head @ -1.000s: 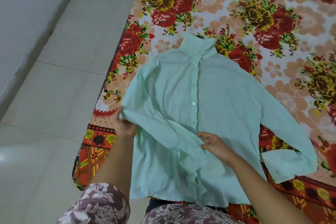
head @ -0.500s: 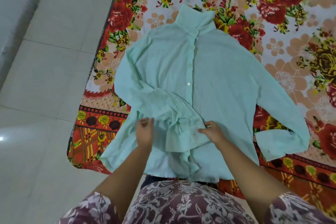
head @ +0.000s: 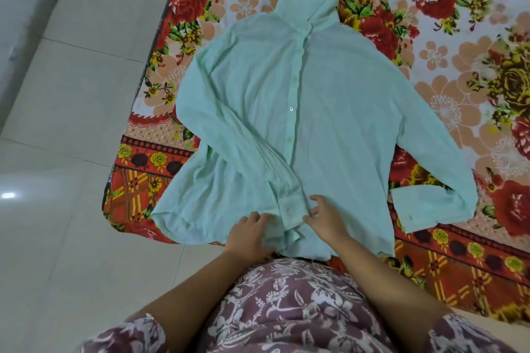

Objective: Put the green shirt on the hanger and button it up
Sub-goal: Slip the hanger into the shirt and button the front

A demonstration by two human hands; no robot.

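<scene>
The pale green shirt (head: 338,112) lies front up on the flowered bed sheet (head: 447,46), with its collar at the far end and its button strip closed down the middle. Its left sleeve is folded across the front, and that sleeve's cuff (head: 290,207) rests near the hem. My right hand (head: 327,219) pinches the cuff's right edge between thumb and fingers. My left hand (head: 249,235) rests on the lower front just left of the cuff, fingers loosely apart. The other sleeve stretches out to the right. No hanger shows.
The bed's corner hangs over a light tiled floor (head: 66,152) on the left, next to a wall. My patterned purple dress (head: 289,309) fills the bottom of the view against the bed edge. Flowered sheet extends to the right and far side.
The folded sleeve was drawn lower across the front, so its cuff now sits near the hem. My left hand moved right and down, from the shirt's left side to beside the cuff.
</scene>
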